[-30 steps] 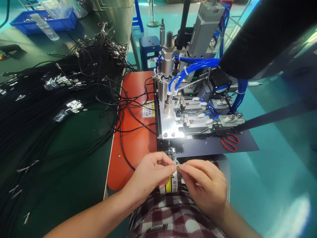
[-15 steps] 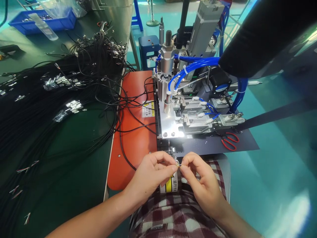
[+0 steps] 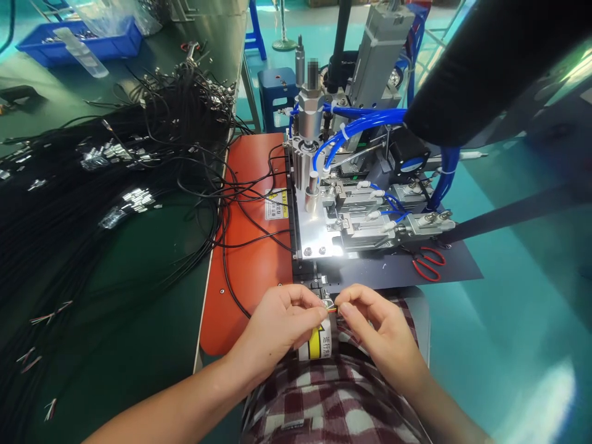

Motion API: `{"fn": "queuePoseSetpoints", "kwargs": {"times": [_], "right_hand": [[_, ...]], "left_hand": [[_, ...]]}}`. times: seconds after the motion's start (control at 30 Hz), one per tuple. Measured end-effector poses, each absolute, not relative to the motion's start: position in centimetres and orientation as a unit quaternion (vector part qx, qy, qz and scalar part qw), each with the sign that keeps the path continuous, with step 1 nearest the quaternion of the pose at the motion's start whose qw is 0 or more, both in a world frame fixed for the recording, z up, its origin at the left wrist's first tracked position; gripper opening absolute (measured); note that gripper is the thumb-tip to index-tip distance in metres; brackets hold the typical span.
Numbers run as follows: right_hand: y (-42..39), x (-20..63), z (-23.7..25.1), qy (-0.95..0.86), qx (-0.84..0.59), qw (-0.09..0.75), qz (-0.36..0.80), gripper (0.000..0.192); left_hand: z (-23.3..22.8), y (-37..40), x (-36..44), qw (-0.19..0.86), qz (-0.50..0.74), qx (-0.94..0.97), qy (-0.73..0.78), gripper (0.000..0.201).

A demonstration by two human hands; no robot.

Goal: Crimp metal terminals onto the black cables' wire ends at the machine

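Note:
Thin coloured wires (image 3: 332, 309), red and yellow among them, stretch across the small gap between my hands. My left hand (image 3: 289, 320) pinches them from one side with thumb and forefinger. From the other side my right hand (image 3: 372, 330) pinches them in the same way. Just beyond the fingertips is the front of a metal machine track (image 3: 319, 280). A label with a yellow stripe (image 3: 315, 345) lies below my hands. The black cable (image 3: 235, 302) on the orange plate runs toward my left hand, which hides its end.
The pneumatic machine (image 3: 356, 209) with blue hoses (image 3: 370, 117) stands ahead. Red-handled scissors (image 3: 429, 264) lie on the dark plate to the right. Black cables (image 3: 185, 123) crowd the green table (image 3: 152, 277) and cross the orange plate (image 3: 254, 271). A blue bin (image 3: 111, 46) sits far left.
My fingertips have drawn slightly apart, and more of the coloured wires shows between them. My right hand has turned a little.

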State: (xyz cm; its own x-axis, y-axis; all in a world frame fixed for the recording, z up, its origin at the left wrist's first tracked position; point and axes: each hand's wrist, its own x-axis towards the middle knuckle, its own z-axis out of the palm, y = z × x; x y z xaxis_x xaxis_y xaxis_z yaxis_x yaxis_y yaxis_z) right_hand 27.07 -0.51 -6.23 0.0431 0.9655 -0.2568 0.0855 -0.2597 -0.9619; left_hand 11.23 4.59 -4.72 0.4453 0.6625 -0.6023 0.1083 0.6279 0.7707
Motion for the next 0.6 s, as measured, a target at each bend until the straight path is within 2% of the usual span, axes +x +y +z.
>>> {"fn": "queuePoseSetpoints", "kwargs": {"times": [0.33, 0.6], "right_hand": [[-0.29, 27.11, -5.71, -0.529, -0.593, 0.372, 0.48, 0.016], [-0.1, 26.96, -5.81, -0.493, -0.596, 0.376, 0.51, 0.019]], "left_hand": [[-4.3, 4.63, 11.29, 0.737, 0.152, 0.429, 0.5, 0.015], [-4.52, 4.75, 11.08, 0.735, 0.14, 0.438, 0.499, 0.015]]}}
